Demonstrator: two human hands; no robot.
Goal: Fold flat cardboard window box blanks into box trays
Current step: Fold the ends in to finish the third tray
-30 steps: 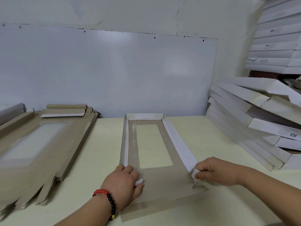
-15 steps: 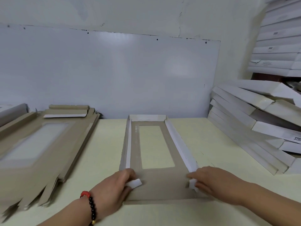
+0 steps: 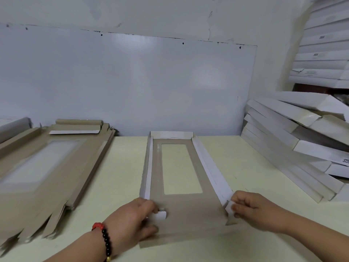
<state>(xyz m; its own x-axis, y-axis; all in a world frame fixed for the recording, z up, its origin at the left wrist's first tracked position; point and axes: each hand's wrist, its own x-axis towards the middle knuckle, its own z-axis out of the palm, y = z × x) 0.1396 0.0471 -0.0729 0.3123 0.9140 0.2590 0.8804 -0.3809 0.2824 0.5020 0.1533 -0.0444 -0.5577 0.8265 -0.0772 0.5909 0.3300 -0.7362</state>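
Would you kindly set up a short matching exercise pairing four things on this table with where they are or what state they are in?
Things:
1. stack of flat blanks
2. pile of folded boxes
3. half-folded box
4. bead bracelet

Places or states:
A. on the left wrist
B. at the right side of the table, leaning
C. at the left side of the table, lying flat
D. in the middle, both hands pinching its near corner tabs

Pairs: 1-C, 2-B, 3-D, 4-A
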